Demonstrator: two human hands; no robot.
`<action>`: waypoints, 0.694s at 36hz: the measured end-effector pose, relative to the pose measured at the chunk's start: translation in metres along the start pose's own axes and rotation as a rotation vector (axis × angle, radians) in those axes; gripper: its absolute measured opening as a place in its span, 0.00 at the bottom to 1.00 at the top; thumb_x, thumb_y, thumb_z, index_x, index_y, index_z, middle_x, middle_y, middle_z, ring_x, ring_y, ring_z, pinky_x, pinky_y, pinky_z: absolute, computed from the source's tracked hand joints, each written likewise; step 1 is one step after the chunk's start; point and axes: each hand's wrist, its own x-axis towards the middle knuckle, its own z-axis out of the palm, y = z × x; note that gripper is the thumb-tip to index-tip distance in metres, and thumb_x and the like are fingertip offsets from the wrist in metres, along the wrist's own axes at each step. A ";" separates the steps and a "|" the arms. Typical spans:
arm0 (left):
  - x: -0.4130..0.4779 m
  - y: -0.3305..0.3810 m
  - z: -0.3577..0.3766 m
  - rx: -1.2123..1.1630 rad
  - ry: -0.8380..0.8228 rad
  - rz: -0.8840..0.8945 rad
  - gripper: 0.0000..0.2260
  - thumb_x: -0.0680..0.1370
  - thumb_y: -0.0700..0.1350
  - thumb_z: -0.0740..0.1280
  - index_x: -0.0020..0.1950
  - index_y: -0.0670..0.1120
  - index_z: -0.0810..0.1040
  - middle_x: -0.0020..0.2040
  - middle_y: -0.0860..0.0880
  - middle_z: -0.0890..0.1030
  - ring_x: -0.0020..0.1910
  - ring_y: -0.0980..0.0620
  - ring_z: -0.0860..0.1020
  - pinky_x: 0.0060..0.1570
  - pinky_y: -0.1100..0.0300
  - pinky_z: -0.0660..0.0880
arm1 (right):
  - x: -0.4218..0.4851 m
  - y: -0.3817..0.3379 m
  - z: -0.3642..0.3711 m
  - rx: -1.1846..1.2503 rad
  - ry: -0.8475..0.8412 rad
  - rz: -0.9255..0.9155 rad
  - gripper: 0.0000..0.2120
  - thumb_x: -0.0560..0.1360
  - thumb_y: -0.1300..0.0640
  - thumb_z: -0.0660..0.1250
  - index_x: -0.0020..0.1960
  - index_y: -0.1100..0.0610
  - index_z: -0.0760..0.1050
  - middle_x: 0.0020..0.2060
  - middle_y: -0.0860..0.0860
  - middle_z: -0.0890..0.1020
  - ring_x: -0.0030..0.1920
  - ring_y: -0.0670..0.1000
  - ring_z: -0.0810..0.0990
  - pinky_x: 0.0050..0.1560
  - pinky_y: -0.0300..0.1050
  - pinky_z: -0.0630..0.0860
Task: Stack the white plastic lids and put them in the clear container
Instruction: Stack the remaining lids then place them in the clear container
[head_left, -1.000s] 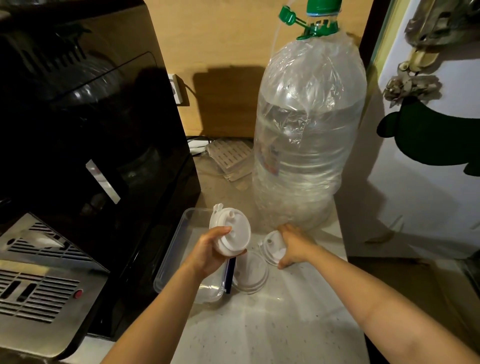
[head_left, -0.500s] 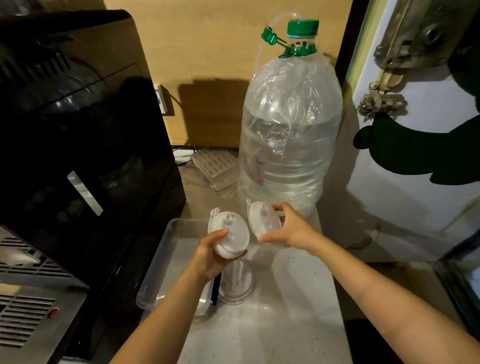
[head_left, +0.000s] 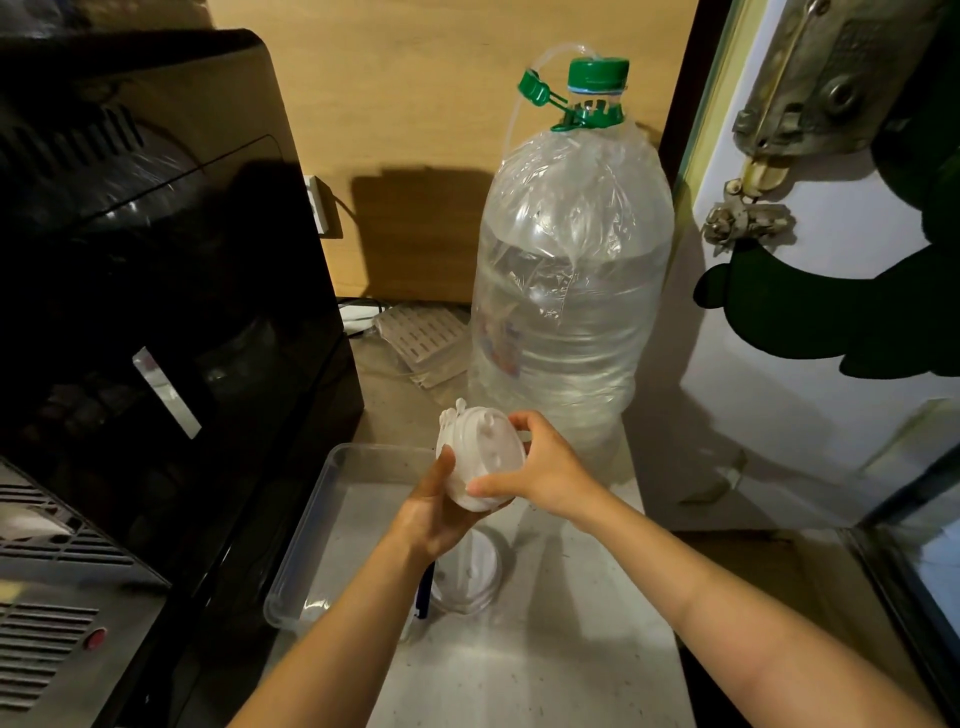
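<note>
Both hands — left (head_left: 434, 512) & right (head_left: 545, 470) — clasp the white lids (head_left: 480, 457).

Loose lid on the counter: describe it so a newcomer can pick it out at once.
Start at the big water bottle with the green cap, then drop to the counter in front of it. Beside the right edge of the clear container, just under the left hand, lies one round white lid. Unlike the stacked lids, no hand holds it.

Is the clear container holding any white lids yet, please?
No, the clear container looks bare; both hands hold the lid stack above it.
</note>
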 end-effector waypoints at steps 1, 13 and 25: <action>-0.001 0.000 0.000 0.008 -0.004 0.002 0.46 0.46 0.57 0.81 0.59 0.43 0.72 0.48 0.43 0.85 0.47 0.47 0.83 0.44 0.54 0.81 | 0.000 -0.001 0.001 -0.013 0.009 -0.005 0.41 0.58 0.54 0.81 0.66 0.55 0.64 0.62 0.50 0.72 0.56 0.48 0.73 0.49 0.40 0.75; -0.010 0.007 0.003 0.178 -0.025 0.006 0.37 0.46 0.50 0.81 0.52 0.41 0.76 0.40 0.46 0.85 0.41 0.51 0.83 0.43 0.60 0.81 | 0.000 -0.007 0.014 -0.147 0.069 -0.017 0.41 0.56 0.50 0.82 0.63 0.57 0.66 0.60 0.53 0.74 0.59 0.53 0.75 0.59 0.48 0.75; -0.015 0.009 -0.006 0.289 -0.002 0.010 0.23 0.57 0.40 0.69 0.51 0.39 0.77 0.37 0.47 0.84 0.38 0.51 0.82 0.39 0.60 0.79 | -0.004 -0.008 0.021 -0.249 0.033 -0.075 0.39 0.57 0.50 0.81 0.62 0.57 0.66 0.58 0.51 0.71 0.56 0.50 0.72 0.58 0.46 0.74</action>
